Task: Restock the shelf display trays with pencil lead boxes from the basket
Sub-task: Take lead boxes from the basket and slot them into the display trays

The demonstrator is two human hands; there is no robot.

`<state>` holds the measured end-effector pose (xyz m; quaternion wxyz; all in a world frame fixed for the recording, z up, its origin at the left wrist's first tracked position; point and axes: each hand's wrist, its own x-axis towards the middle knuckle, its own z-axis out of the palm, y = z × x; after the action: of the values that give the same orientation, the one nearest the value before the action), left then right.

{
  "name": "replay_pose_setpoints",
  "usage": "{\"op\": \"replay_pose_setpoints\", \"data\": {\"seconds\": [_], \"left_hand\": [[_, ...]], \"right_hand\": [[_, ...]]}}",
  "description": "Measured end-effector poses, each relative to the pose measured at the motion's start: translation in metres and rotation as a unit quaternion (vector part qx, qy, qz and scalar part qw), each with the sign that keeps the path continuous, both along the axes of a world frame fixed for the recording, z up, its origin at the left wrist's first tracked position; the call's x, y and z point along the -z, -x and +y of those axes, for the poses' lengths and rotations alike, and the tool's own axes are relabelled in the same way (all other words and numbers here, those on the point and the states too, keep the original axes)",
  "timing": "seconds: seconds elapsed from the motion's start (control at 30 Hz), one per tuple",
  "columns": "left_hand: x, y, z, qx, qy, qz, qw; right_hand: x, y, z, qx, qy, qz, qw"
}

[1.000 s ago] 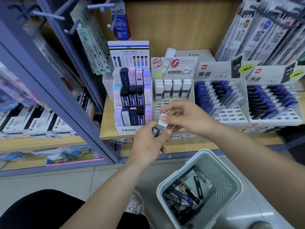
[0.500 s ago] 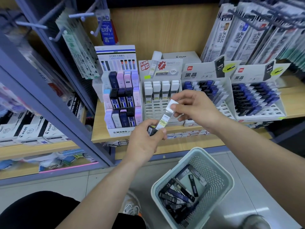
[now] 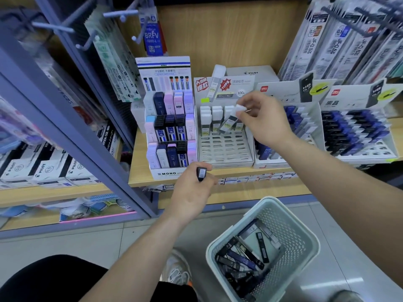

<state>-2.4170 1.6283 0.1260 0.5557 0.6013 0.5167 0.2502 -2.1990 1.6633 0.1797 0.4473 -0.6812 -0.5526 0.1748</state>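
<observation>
Head view, taken from the left: a tiered stand of pastel and navy boxes sits on the shelf; just in front of its lower edge the left hand is curled round a small dark box, whose label end pokes up above the knuckles; next along is the white slotted tray, its back rows filled with standing boxes and its front slots bare; over those filled rows the right hand pinches a white-capped box by the cap alone, the clear body hanging tilted down and to the left with its foot close to the standing ones; to seat it well, I'd say, the box wants bringing upright first, then its foot steered into the nearest bare slot in front of the standing row, lowered straight so it doesn't knock the neighbours, and let go only once it stands by itself; so the box lies below and left of the hand, at the fingertips, above the tray and, as far as I can tell, not yet in a slot; lower down to the right the basket holds a heap of loose boxes, well apart from both hands.
</observation>
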Motion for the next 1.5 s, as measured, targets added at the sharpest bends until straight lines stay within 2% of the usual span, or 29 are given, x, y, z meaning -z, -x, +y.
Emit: {"op": "replay_pose_setpoints", "data": {"seconds": [0.17,0.4,0.53,0.73,0.97,1.07,1.17,1.23,1.3,1.4,1.5], "left_hand": [[0.003,0.001,-0.001,0.034,0.011,-0.006,0.999],[0.003,0.003,0.001,0.031,0.019,-0.054,0.998],[0.000,0.004,0.000,0.034,0.024,-0.049,0.998],[-0.007,0.005,-0.001,0.033,0.027,-0.068,0.997],[-0.010,0.002,0.001,-0.002,0.034,-0.070,0.997],[-0.013,0.000,0.001,-0.003,0.044,-0.097,0.994],[-0.012,-0.001,0.001,0.000,0.042,-0.123,0.991],[-0.012,-0.002,0.001,0.004,0.039,-0.136,0.990],[-0.011,-0.004,0.001,0.012,0.035,-0.141,0.989],[-0.010,-0.005,-0.001,0.039,0.026,-0.143,0.989],[-0.012,-0.007,-0.005,0.061,0.029,-0.143,0.987]], "right_hand": [[0.018,0.005,0.016,-0.007,0.010,-0.051,0.999],[0.019,0.008,0.023,-0.055,-0.012,-0.162,0.985],[0.021,0.011,0.027,-0.061,-0.020,-0.173,0.983],[0.028,0.012,0.035,-0.073,-0.028,-0.242,0.967],[0.029,0.012,0.037,-0.089,0.027,-0.290,0.952],[0.022,0.014,0.031,-0.081,0.040,-0.266,0.960],[0.015,0.020,0.011,-0.060,0.007,-0.196,0.979],[0.011,0.027,-0.008,-0.083,0.026,-0.098,0.991],[0.010,0.035,-0.027,-0.132,0.078,0.001,0.988],[0.016,0.041,-0.045,-0.179,0.113,0.026,0.977],[0.018,0.040,-0.053,-0.182,0.115,0.026,0.976]]}}
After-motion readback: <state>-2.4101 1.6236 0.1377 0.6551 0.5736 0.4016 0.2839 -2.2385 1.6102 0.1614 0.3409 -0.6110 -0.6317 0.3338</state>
